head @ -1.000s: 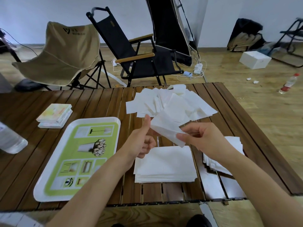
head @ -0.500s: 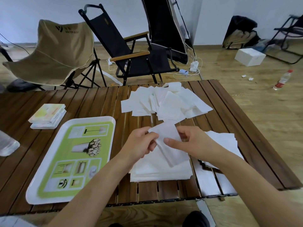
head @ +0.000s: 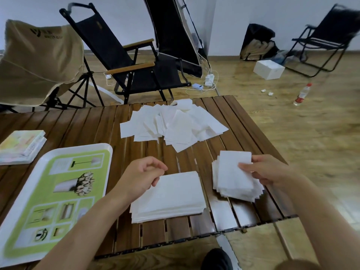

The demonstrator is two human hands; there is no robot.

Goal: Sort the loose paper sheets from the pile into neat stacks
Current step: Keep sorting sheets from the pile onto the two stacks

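A loose pile of white paper sheets (head: 173, 124) lies spread at the far middle of the wooden slat table (head: 87, 125). Two stacks sit near the front edge: a large neat stack (head: 175, 197) and, to its right, a smaller fanned stack (head: 231, 184). My right hand (head: 266, 170) pinches the top sheet (head: 233, 168) of the smaller stack at its right edge, thumb on top. My left hand (head: 140, 176) hovers with loosely curled fingers over the large stack's left corner and holds nothing.
A green and white tray (head: 29, 227) lies at the front left, with a pastel booklet (head: 21, 145) behind it. Folding chairs (head: 132, 61) stand beyond the table. A white box (head: 268, 69) and a bottle (head: 302, 94) lie on the floor at the right.
Both hands held one sheet over the large stack. My right hand has carried it right onto the smaller stack, and my left hand has let go.
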